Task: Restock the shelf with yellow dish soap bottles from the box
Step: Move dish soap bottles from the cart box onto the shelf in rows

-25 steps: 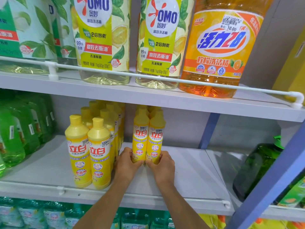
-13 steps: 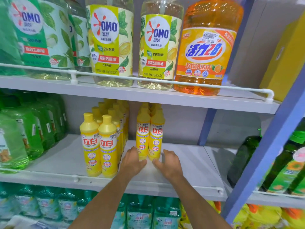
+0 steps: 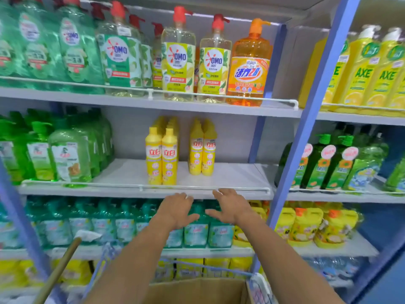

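Bare shelf (image 3: 236,176) right of yellow bottles (image 3: 202,150); front rail (image 3: 98,184) crosses opening low.

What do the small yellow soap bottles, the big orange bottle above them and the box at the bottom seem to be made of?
Yellow soap bottles: opaque plastic, smooth with a slight sheen, with printed labels.
Orange bottle: probably see-through plastic; the base looks translucent and glows orange, and the surface is glossy.
Box: brown cardboard, matte, with a thin raw top edge.
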